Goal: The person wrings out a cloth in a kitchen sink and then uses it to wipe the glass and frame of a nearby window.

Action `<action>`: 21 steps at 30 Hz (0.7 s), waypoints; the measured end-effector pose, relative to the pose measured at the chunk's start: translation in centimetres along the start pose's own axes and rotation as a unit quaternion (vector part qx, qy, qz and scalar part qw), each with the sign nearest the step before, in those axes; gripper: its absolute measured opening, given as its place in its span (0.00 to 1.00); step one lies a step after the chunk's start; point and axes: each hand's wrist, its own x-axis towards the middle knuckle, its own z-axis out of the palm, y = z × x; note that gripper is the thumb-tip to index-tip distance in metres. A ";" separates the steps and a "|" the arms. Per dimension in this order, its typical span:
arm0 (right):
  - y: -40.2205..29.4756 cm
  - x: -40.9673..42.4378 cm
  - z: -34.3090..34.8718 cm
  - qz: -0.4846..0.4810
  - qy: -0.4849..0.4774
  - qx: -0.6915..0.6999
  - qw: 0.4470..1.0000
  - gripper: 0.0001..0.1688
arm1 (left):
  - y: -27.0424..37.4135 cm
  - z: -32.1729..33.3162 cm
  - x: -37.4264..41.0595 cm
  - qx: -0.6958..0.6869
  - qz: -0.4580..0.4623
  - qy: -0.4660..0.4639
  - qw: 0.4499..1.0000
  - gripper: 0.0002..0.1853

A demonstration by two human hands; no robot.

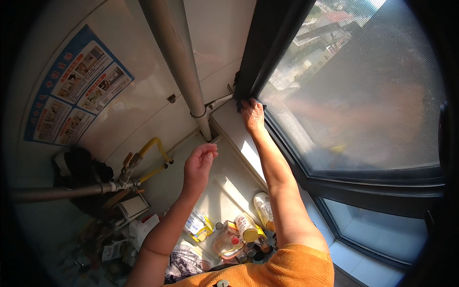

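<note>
My right hand (253, 116) reaches up to the inner corner of a dark window frame (287, 150). Its fingers are closed over a dark cloth (264, 106), of which only small edges show. Under the hand lies a white window sill (229, 122), partly in sunlight. My left hand (203, 158) is raised in front of the lower end of a grey vertical pipe (183, 61). Its fingers are curled, with thumb and fingertips close together, and nothing is plainly seen between them.
A gas pipe with a valve (125, 179) and yellow hoses (150, 143) runs at the left. Jars and bottles (247, 229), a yellow-and-white package (197, 226) and a white bag (141, 229) stand below. A poster (77, 93) bearing writing hangs on the wall.
</note>
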 end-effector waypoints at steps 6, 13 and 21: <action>2.9 -2.3 -15.6 0.006 0.113 0.142 0.983 0.14 | 8.9 3.3 4.2 0.264 0.425 -0.015 0.866 0.09; 9.7 1.3 -41.0 0.040 0.587 -0.230 0.775 0.20 | 12.8 4.7 9.5 0.317 0.578 -0.026 0.751 0.13; 8.8 6.8 -37.1 0.049 0.531 -0.243 0.810 0.22 | 12.3 3.9 9.4 0.335 0.570 -0.018 0.750 0.15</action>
